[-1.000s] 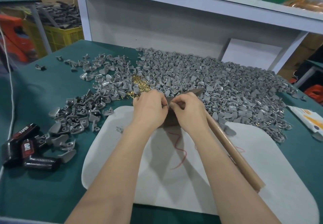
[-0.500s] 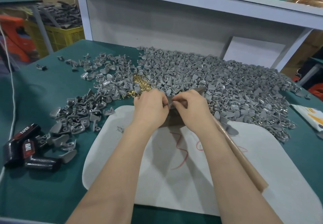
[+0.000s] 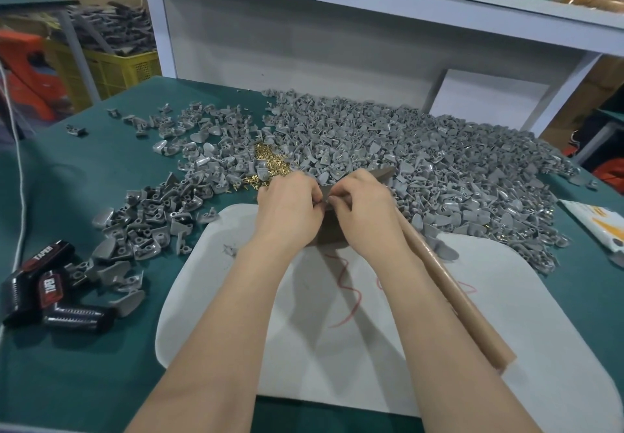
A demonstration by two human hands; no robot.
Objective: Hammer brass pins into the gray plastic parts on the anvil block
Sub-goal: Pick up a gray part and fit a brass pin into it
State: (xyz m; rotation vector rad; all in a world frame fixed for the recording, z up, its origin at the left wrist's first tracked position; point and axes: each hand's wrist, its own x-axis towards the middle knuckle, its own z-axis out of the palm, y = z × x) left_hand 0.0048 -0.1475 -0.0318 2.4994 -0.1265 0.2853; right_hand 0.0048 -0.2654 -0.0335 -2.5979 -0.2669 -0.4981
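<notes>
Your white pad (image 3: pixel 506 314) lies open toward you, save the hammer handle (image 3: pixel 449 290) slanting across its right. The gray parts (image 3: pixel 422 149) wall off the far side; brass pins (image 3: pixel 270 165) and black containers (image 3: pixel 50 297) crowd your left.

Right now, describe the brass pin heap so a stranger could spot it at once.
Start at the green table and its broad spread of gray plastic parts. Just beyond the left hand, amid those parts, lies the heap of brass pins. It is the only shiny gold patch among dull gray.
</notes>
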